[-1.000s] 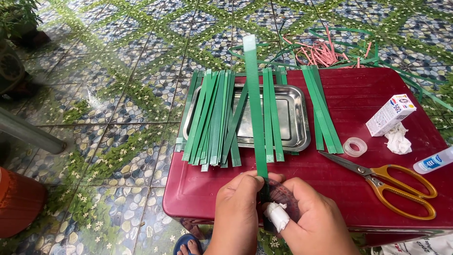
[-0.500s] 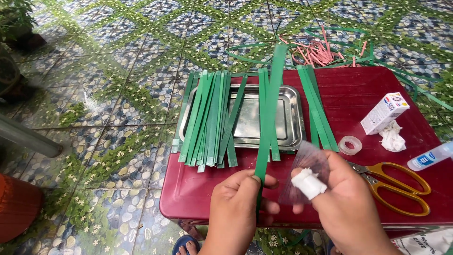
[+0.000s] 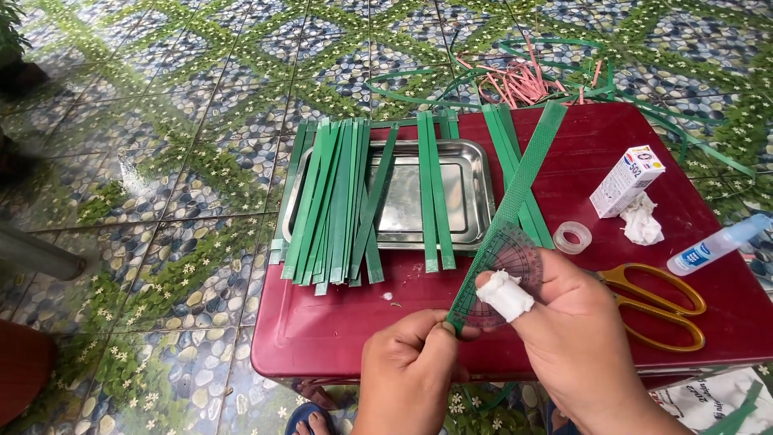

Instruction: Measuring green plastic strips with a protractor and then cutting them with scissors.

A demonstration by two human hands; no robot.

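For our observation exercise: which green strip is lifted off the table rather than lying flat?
The long green strip pinched by the left hand, slanting up-right beside a clear protractor in the right hand; the rest lie across the tray.

low red table on green-patterned floor tiles (daylit).

Soft, even daylight fills the scene, bright without harsh shadows. The metal tray throws back a dull grey sheen, and the red worktop shows a faint gloss. Focus is sharp across the middle; the tiled floor bends slightly toward the edges.
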